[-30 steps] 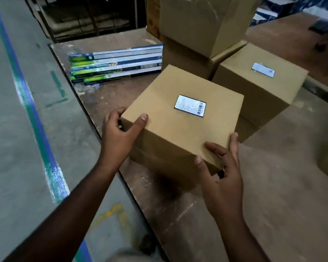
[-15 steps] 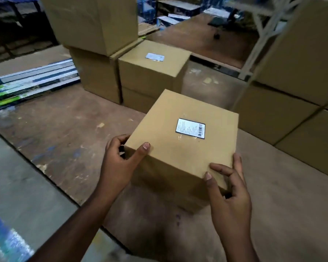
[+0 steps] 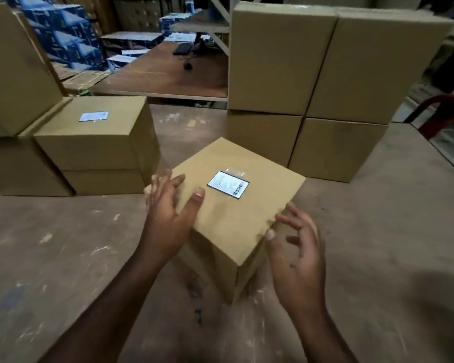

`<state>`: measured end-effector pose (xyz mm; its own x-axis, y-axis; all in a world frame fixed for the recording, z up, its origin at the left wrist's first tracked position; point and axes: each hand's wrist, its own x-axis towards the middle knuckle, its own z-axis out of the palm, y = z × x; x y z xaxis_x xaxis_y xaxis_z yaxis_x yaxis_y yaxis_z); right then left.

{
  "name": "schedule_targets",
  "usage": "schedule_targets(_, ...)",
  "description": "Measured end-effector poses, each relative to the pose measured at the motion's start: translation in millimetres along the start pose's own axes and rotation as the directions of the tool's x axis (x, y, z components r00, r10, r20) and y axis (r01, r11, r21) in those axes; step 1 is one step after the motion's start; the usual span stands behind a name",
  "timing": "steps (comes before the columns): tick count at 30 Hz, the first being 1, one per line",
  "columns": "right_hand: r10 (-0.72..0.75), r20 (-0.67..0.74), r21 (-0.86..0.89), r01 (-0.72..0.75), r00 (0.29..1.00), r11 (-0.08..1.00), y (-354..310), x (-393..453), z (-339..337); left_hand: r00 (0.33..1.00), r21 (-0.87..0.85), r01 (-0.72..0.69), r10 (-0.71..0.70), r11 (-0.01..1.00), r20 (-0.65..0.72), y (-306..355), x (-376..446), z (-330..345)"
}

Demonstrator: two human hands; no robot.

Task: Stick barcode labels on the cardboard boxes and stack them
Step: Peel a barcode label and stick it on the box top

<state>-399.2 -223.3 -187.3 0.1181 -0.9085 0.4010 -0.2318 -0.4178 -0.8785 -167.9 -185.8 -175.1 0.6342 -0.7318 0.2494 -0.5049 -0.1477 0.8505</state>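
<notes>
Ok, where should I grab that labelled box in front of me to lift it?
Take the labelled box by its two opposite side walls, low down, left hand and right hand coming in from either side. It is broad, smooth and handleless.

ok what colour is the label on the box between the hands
White with dark print and a dark border, the barcode label sits on the plain brown cardboard box; head view.

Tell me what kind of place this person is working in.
Most likely a warehouse or packing area: plain cardboard boxes stand stacked on a worn floor, blue printed cartons are piled behind, and the nearest box carries a barcode label.
</notes>
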Motion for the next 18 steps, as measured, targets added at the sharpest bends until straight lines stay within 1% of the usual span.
schedule_targets(1, 0.020, -0.018, -0.035, -0.020, 1.000, 0.999, 7, 20, 0, 0.996, 0.104, -0.073, 0.068, 0.992, 0.050, 3, -4, 7)
schedule_targets(2, 0.035, -0.024, -0.081, -0.036, 0.999, 0.996, 14, 39, 2, 0.990, 0.186, -0.119, 0.102, 0.975, 0.101, 5, -8, 13)
schedule_targets(3, 0.039, -0.015, -0.140, -0.041, 0.999, 0.989, 20, 57, 3, 0.983, 0.256, -0.142, 0.106, 0.956, 0.149, 6, -10, 18)
schedule_targets(5, 0.046, 0.052, -0.286, -0.029, 0.998, 0.958, 30, 88, 11, 0.975, 0.390, -0.168, 0.093, 0.905, 0.204, 4, -10, 24)
schedule_targets(6, 0.074, 0.105, -0.349, -0.033, 0.992, 0.936, 33, 100, 16, 0.973, 0.429, -0.178, 0.092, 0.886, 0.213, 2, -8, 24)
schedule_targets(7, 0.133, 0.155, -0.384, -0.064, 0.979, 0.921, 35, 109, 23, 0.970, 0.443, -0.182, 0.087, 0.878, 0.227, 1, -7, 23)
schedule_targets(9, 0.249, 0.194, -0.382, -0.161, 0.949, 0.910, 32, 118, 32, 0.961, 0.429, -0.183, 0.070, 0.885, 0.266, -1, -4, 19)
schedule_targets(10, 0.254, 0.183, -0.379, -0.170, 0.950, 0.910, 32, 119, 35, 0.958, 0.418, -0.187, 0.070, 0.889, 0.279, -1, -3, 17)
schedule_targets(13, 0.186, 0.120, -0.469, -0.109, 0.975, 0.876, 30, 115, 30, 0.941, 0.380, -0.232, 0.108, 0.895, 0.321, -6, 2, 9)
schedule_targets(15, 0.146, 0.116, -0.555, -0.058, 0.982, 0.830, 23, 106, 22, 0.919, 0.325, -0.278, 0.153, 0.904, 0.363, -13, 14, -1)
schedule_targets(17, 0.107, 0.114, -0.635, -0.011, 0.988, 0.773, 12, 86, 12, 0.884, 0.236, -0.283, 0.158, 0.929, 0.439, -22, 36, -17)
schedule_targets(18, 0.099, 0.113, -0.658, 0.001, 0.989, 0.753, 6, 74, 8, 0.867, 0.218, -0.272, 0.140, 0.937, 0.478, -28, 51, -24)
